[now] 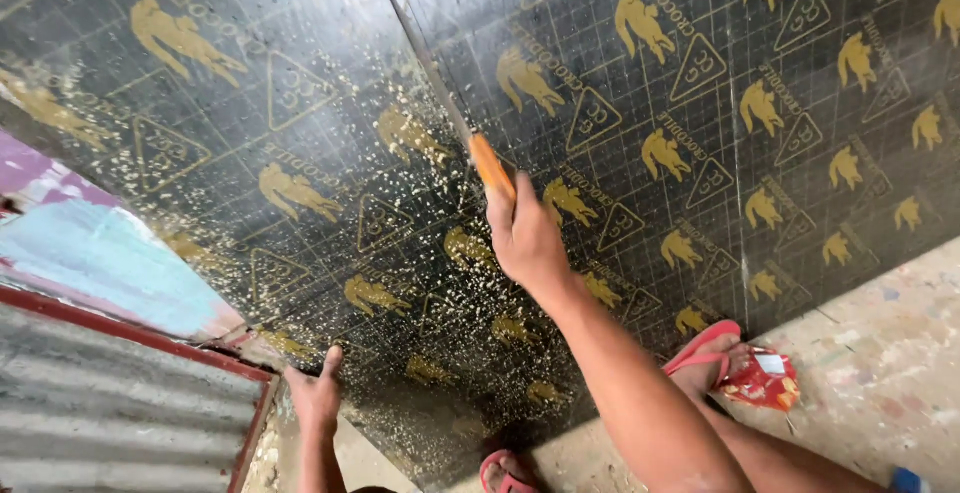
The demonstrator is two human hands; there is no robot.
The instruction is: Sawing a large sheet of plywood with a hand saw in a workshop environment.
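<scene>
The right hand (525,238), at the centre of the frame, has its fingers wrapped tight round the orange handle (491,166) of a handsaw whose thin blade (420,53) runs up along the cut line toward the top centre. The black printed plywood sheet (300,153) fills most of the frame, lying on the floor (880,373), and pale sawdust (400,283) is scattered thick over its middle and lower part. The left hand (318,393), at lower centre-left, rests on the sheet's near edge with its fingers curled over it; how firmly they press I cannot tell. The risks, as I judge them: the sheet could shift or flex if that hold slackens, pinching the blade and jerking it off the line; loose sawdust could hide the line; and the feet in red sandals (705,348) stand just beside the sheet's lower edge, near the saw's path. No container shows; a crumpled red wrapper (765,378) lies by the right-side foot, contents not visible.
</scene>
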